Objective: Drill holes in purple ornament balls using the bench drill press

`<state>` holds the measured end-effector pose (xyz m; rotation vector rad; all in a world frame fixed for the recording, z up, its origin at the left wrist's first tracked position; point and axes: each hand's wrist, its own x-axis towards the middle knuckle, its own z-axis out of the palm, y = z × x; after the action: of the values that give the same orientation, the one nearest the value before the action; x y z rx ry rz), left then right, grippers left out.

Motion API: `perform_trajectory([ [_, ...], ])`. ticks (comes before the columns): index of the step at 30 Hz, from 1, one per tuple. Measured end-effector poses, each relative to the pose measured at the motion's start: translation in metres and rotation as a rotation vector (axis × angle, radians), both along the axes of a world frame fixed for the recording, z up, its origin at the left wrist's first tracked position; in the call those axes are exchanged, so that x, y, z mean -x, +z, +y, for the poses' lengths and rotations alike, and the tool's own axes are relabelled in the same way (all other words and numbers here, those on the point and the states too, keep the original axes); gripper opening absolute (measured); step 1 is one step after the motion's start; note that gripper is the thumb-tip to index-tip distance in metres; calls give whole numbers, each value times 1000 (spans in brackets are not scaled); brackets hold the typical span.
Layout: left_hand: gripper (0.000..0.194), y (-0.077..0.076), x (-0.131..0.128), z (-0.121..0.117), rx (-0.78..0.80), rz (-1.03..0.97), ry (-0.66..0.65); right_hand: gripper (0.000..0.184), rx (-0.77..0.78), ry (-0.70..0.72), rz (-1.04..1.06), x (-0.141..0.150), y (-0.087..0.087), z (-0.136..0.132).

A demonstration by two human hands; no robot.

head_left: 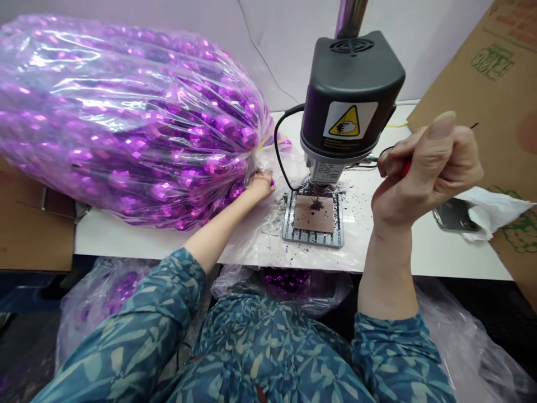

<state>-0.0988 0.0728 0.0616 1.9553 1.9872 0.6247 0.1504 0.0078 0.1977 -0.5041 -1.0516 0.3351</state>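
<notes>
My right hand (428, 162) is closed around the feed lever (406, 167) of a small bench drill press (352, 84); a bit of red shows between the fingers. At the gathered mouth of a big clear plastic bag (138, 117) is my left hand (260, 183), its fingers curled and partly hidden. A shiny purple faceted ball (272, 182) shows in part at its fingertips. Many similar balls fill the bag. Under the drill head, a brown square board (314, 223) lies on the slotted metal base (289, 238), with dark shavings (316, 205) on it.
Dark flakes are scattered over the white table (444, 260). A phone (455, 215) and crumpled white tissue (489, 210) lie at the right, before a cardboard box (474, 106). A black cable (277, 143) loops beside the drill. Purple pieces (287, 279) sit in plastic below the table edge.
</notes>
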Motion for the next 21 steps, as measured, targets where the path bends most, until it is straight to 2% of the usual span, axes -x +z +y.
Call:
perform_trajectory([
  [3, 47, 4, 0, -32, -39, -189, -126, 54, -14, 1, 12, 0, -1, 1],
  [6, 60, 2, -5, -67, -121, -639, -168, 52, -30, 11, 18, 0, -2, 0],
  [9, 65, -5, -14, -97, -53, -1062, -139, 53, -18, 20, 3, -1, -2, -1],
  [11, 71, -9, -20, -112, 57, -1223, -135, 54, -7, 17, -11, -1, -1, -2],
  [13, 71, -12, -28, -121, 146, -1272, -141, 55, -1, 7, -8, 0, -1, -2],
  [15, 68, -13, -35, -125, 161, -1255, -151, 54, -8, 6, 10, 1, -1, -1],
  [21, 81, -11, -52, -114, 205, -1334, -176, 53, -51, 11, 18, 1, -1, 1],
])
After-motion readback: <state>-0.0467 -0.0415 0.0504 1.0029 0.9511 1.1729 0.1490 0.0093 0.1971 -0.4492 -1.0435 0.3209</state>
